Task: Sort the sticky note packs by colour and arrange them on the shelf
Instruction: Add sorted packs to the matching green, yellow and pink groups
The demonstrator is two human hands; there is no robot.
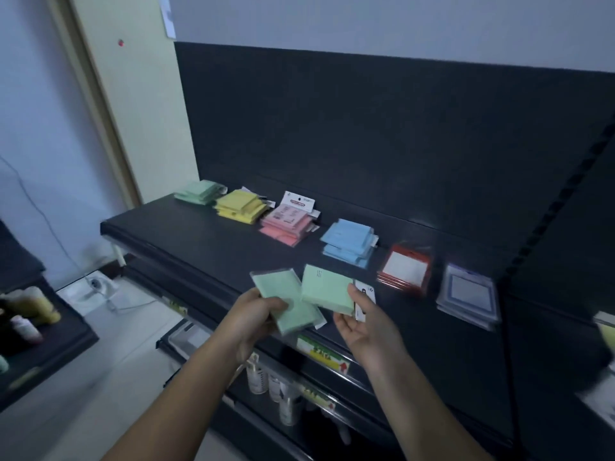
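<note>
Left hand (263, 311), grip curled round a green pack (293, 316), right hand (369, 324), grip seemingly pinching a second green pack (327, 289), both above the shelf (186, 234) front, green pile (199, 192), yellow pile (239, 206), pink pile (289, 222), blue pile (349, 241) behind.

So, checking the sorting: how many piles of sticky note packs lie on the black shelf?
6, left to right: mint green pile, yellow pile, pink pile, blue pile, red-edged pile, purple-edged pile. Others may sit beyond the right edge.
</note>
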